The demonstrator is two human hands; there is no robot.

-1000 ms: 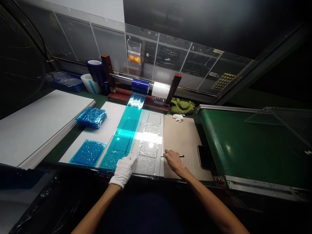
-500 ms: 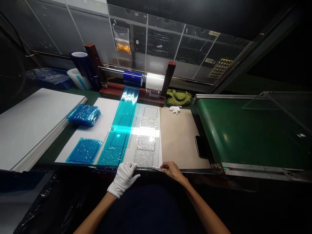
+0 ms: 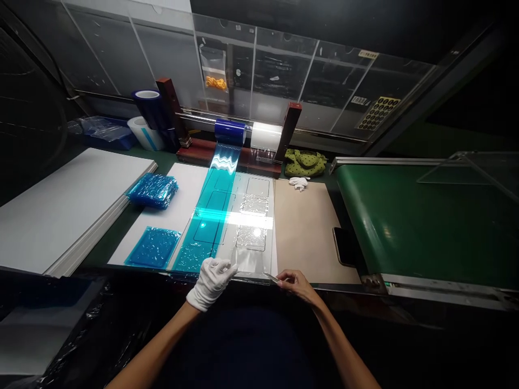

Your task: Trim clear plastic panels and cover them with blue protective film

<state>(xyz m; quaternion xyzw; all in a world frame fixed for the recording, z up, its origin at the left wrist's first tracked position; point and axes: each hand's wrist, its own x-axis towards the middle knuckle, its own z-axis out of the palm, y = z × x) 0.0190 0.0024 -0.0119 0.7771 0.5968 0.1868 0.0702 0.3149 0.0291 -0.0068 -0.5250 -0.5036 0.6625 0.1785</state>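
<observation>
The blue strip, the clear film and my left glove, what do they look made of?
Blue strip: probably glossy, translucent plastic film; a bright wavy reflection crosses it.
Clear film: likely thin, shiny plastic, judging by its transparency, wrinkles and glints.
Left glove: matte fabric, perhaps cotton knit; its surface looks soft, without shine.

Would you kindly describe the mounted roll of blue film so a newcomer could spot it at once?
From the green conveyor belt at right, look left to the dark red wooden stand at the back. Between its posts, the mounted roll hangs on a metal rod beside a white roll. Its deep blue colour and the blue strip drawn forward from it set it apart.
</observation>
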